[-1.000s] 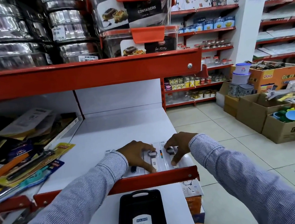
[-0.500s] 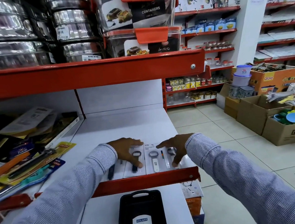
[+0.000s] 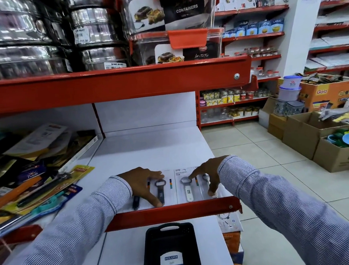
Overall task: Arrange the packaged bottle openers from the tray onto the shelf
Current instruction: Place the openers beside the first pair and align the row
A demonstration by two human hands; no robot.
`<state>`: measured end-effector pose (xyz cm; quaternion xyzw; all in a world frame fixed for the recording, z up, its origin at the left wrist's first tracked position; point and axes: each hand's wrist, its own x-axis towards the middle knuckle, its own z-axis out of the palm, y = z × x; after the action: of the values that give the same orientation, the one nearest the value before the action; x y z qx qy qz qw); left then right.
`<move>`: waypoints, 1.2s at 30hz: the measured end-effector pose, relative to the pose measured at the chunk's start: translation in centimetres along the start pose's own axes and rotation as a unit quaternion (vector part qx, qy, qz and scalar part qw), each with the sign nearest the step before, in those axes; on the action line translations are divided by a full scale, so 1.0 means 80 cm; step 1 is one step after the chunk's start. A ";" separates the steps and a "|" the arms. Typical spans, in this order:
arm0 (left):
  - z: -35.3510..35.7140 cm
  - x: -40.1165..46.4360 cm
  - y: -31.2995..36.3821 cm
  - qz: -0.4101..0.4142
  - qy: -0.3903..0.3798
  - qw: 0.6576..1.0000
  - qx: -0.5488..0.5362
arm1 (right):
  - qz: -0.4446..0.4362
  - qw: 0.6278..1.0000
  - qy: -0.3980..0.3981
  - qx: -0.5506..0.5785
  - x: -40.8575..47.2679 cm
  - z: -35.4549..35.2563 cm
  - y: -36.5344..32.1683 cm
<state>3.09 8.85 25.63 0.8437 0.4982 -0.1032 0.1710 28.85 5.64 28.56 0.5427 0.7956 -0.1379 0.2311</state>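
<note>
- a row of packaged bottle openers [image 3: 187, 189] is seen laid flat on the white shelf [image 3: 150, 151], just behind its near red lip [image 3: 176, 213], side by side from left to right.
- at least four cards can be counted: a dark-handled opener [image 3: 135, 201] partly hidden under the left wrist, a second dark-handled opener [image 3: 160, 191] just right of it, a white-handled opener [image 3: 188, 191] in the middle, and a rightmost card [image 3: 205, 182] largely covered by the right hand.
- the left hand [image 3: 141, 182] is held flat over the left cards, fingers spread and uncurled, one fingertip pressed down beside the second dark opener; nothing is gripped.
- the right hand [image 3: 208, 172] is likewise spread, its forefinger laid against the ring of the white opener and another finger pressed on the near edge of the rightmost card; nothing is pinched.
- the black tray [image 3: 171, 253] is seen on the lower shelf, near and centre, with only its own label visible; it appears emptied, though its nearest end is cut off by the frame, so this cannot be stated for certain.
- the placing is judged essentially done; what seems left is squaring and spacing the row.
- the far part of the shelf is bare, and other packaged goods [image 3: 37, 186] are piled to the left.
</note>
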 end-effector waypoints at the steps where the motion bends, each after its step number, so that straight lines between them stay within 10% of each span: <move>1: 0.002 -0.002 0.002 0.004 0.006 1.000 -0.008 | 0.000 1.000 0.002 0.002 0.000 0.000 0.001; 36: -0.014 -0.028 -0.063 -0.055 -0.028 0.997 0.038 | 0.017 0.998 0.056 -0.008 0.050 0.020 0.017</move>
<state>-2.39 9.72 26.51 0.8177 0.5344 -0.1550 0.1473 29.21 8.60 25.13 0.5612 0.7991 -0.0969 0.1927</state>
